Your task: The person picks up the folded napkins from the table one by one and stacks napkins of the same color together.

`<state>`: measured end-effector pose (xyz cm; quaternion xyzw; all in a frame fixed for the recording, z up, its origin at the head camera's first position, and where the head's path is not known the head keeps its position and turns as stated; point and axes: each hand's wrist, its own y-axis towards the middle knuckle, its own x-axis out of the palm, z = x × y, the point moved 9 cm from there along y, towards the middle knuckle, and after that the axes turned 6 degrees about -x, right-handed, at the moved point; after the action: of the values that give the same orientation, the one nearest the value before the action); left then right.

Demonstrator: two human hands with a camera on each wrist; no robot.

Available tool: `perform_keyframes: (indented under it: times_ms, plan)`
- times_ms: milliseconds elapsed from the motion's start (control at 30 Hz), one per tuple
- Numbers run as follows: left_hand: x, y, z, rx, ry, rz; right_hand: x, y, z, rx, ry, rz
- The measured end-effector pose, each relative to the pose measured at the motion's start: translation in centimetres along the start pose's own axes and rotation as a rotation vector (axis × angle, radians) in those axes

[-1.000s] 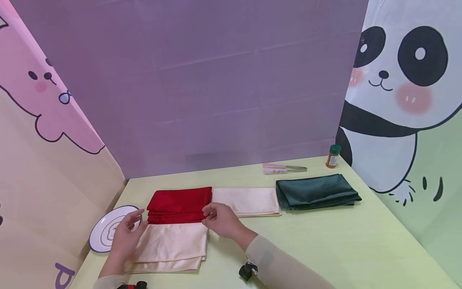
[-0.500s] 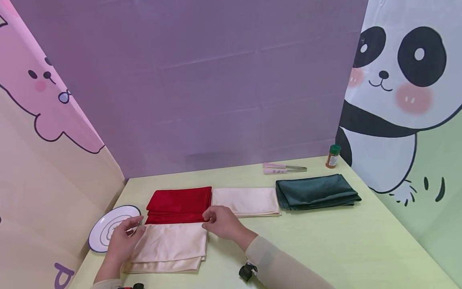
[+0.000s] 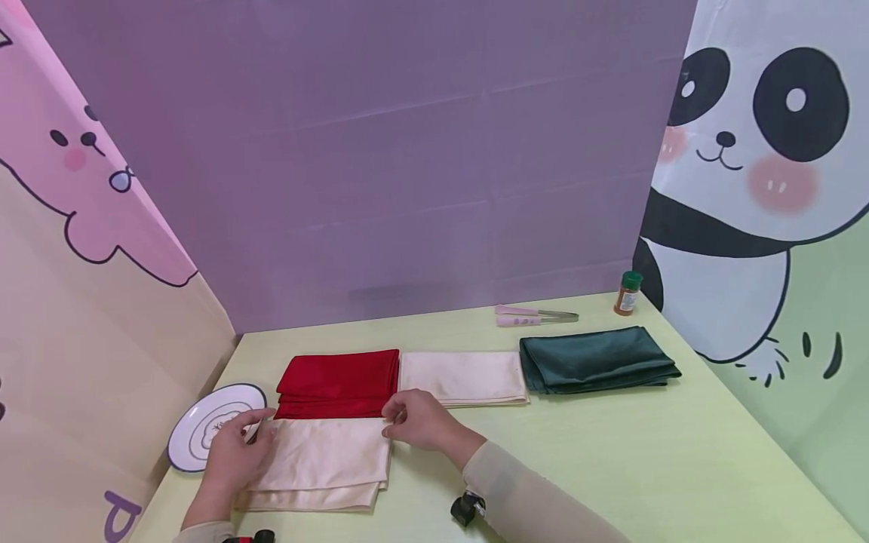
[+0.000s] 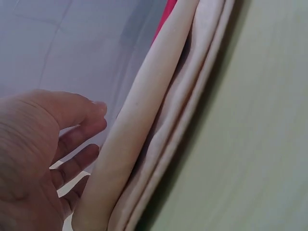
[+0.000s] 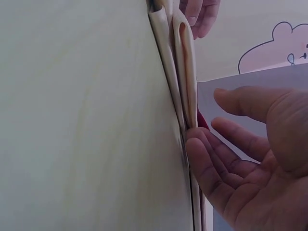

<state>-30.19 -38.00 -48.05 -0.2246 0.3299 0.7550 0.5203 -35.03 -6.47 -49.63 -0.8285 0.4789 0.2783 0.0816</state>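
Observation:
A folded cream cloth [image 3: 326, 456] with a satin sheen lies at the front left of the table, its layers stacked in strips. Right behind it is a folded red cloth [image 3: 339, 377]. My left hand [image 3: 231, 460] is at the cream cloth's left edge, fingers loosely bent and thumb apart from them in the left wrist view, nothing gripped. At the far right corner of the same cloth is my right hand [image 3: 424, 422]. In the right wrist view its lower fingertips [image 5: 195, 144] are right at the folded edge, with thumb and index finger spread apart.
A second folded cream cloth [image 3: 462, 377] lies right of the red one, followed by a dark green folded cloth [image 3: 597, 360]. Behind them are pink-handled tongs [image 3: 523, 317] and a green-capped jar [image 3: 627, 294]. A blue-rimmed plate [image 3: 186, 445] sits by the left wall.
Both hands have shifted slightly toward the front, from beside the red cloth's near edge to the cream cloth's far corners. The cloths look nearly unmoved.

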Motion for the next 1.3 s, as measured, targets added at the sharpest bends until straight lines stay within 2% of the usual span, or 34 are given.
perform_keyframes:
  times_ms: [233,433,567,767,1033,1300]
  plan:
    - [0.3,0.0,0.2,-0.006,0.006,-0.010,0.0,-0.1,0.0,-0.001,-0.036,-0.037]
    - [0.9,-0.2,0.0,-0.037,-0.018,-0.078,0.1,0.0,0.2,-0.007,-0.140,-0.063]
    - [1.2,-0.1,-0.2,-0.070,0.005,-0.114,0.1,0.0,0.5,0.006,-0.202,-0.074]
    - [1.3,-0.2,-0.2,-0.076,0.066,-0.130,0.1,-0.2,0.7,0.015,-0.256,-0.091]
    - [1.8,-0.3,-0.2,-0.068,0.071,-0.175,-0.3,-0.1,1.2,0.024,-0.295,-0.099]
    - [2.2,-0.6,0.3,-0.045,0.072,-0.205,-1.2,-0.2,1.6,0.043,-0.249,-0.090]
